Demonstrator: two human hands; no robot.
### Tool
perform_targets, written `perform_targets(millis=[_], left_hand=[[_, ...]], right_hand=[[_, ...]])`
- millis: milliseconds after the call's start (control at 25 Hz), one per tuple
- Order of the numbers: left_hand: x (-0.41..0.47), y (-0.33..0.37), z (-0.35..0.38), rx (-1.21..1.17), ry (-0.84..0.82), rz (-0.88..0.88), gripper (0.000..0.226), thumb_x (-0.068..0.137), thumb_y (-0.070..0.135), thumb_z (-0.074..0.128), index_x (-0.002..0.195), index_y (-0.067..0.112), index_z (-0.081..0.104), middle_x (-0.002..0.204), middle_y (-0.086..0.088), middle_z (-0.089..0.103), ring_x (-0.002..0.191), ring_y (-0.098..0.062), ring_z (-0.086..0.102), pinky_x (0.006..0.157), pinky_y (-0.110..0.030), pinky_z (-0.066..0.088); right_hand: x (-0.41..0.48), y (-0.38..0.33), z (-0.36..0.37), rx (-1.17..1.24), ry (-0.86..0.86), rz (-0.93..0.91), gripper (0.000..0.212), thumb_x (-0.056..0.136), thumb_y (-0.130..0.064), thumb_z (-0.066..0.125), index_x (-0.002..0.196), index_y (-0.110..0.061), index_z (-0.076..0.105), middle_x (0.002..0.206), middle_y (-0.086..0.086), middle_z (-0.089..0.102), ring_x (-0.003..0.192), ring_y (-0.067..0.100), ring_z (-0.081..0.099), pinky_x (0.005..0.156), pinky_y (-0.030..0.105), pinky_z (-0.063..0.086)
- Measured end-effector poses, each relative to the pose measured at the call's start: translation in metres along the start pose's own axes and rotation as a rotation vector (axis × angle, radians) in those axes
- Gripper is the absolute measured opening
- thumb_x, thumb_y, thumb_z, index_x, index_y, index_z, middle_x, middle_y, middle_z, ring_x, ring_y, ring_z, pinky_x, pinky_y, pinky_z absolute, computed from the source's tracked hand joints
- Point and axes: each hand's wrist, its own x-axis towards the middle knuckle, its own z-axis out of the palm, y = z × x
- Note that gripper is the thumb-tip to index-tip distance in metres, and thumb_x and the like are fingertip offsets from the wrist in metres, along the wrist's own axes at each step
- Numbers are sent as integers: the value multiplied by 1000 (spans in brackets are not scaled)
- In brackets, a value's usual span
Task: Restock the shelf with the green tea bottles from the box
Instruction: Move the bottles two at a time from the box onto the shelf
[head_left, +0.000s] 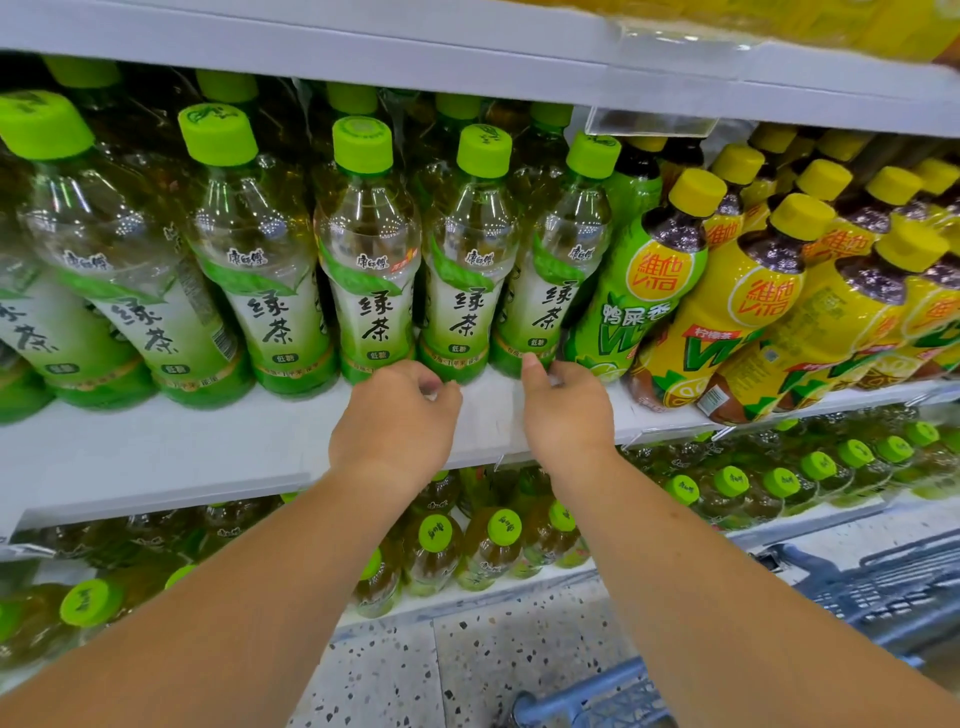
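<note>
A: The green tea bottles (470, 260) stand in a front row on the shelf (156, 447).

B: Both grips hold nothing: left hand (397, 415) loosely curled, right hand (563, 410) with its thumb on the end bottle's base. I'd nudge bases flush, labels forward.

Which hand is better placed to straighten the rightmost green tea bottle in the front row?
Right. The right hand has its thumb at the base of the rightmost green tea bottle; the left hand sits two bottles away.
</note>
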Motion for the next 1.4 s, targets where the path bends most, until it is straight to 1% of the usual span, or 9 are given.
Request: perform_targets(millis=[160, 400, 600, 760, 840, 1000, 1120, 1320, 1400], left_hand=[[-6, 0, -11, -124, -71, 12, 32, 92, 42, 59, 121, 27, 64, 93, 16, 62, 73, 0, 57, 57, -21, 41], [-26, -7, -30, -281, -123, -54, 43, 94, 43, 59, 133, 25, 55, 99, 22, 56, 78, 5, 55, 58, -16, 37], [-70, -27, -66, -312, -166, -102, 48, 93, 51, 57, 135, 27, 53, 119, 11, 58, 86, 6, 53, 67, -20, 42], [-110, -31, -124, -293, -203, -156, 58, 93, 52, 58, 143, 26, 46, 128, 9, 56, 103, -13, 60, 85, -34, 48], [-138, -29, -154, -294, -234, -181, 60, 92, 53, 58, 145, 25, 46, 129, 9, 55, 102, -11, 58, 81, -31, 47], [-186, -19, -199, -287, -251, -186, 60, 93, 52, 57, 143, 21, 49, 138, 3, 56, 110, -15, 55, 97, -38, 46], [-227, -10, -218, -299, -298, -196, 59, 94, 53, 55, 143, 20, 49, 138, 2, 55, 108, -14, 52, 85, -33, 47], [-309, 15, -223, -319, -352, -218, 57, 96, 51, 53, 144, 20, 48, 141, 3, 52, 108, -15, 51, 86, -30, 48], [-340, 29, -212, -288, -389, -214, 59, 97, 52, 52, 145, 19, 47, 144, 3, 51, 118, -19, 53, 94, -35, 46]], right_hand=[[-7, -4, -15, 91, -74, 38, 54, 99, -48, 51, 137, -9, 58, 137, 7, 60, 127, 27, 53, 108, 41, 41], [-41, -13, -26, 274, -181, 90, 51, 98, -47, 54, 141, -21, 49, 105, -10, 60, 102, 14, 60, 88, 32, 42], [-88, -21, -43, 236, -274, 91, 52, 98, -53, 49, 144, -27, 47, 128, -7, 53, 111, 14, 52, 90, 32, 36], [-143, -29, -71, 195, -316, 128, 53, 99, -53, 46, 145, -26, 47, 141, -5, 53, 124, 16, 52, 105, 39, 41], [-176, -34, -85, 182, -319, 142, 53, 100, -51, 46, 145, -24, 47, 144, -4, 52, 127, 17, 51, 108, 40, 39], [-227, -52, -111, 164, -311, 146, 51, 101, -49, 46, 143, -20, 49, 138, -2, 53, 124, 16, 51, 97, 34, 38], [-263, -56, -132, 107, -317, 129, 54, 99, -52, 44, 143, -20, 49, 139, -1, 53, 124, 18, 50, 95, 34, 36], [-307, -46, -181, 39, -361, 123, 55, 102, -51, 43, 146, -18, 46, 148, 2, 48, 131, 22, 48, 96, 32, 35], [-321, -33, -208, 26, -367, 125, 55, 102, -50, 43, 146, -18, 46, 149, 2, 47, 126, 21, 50, 92, 27, 37]])
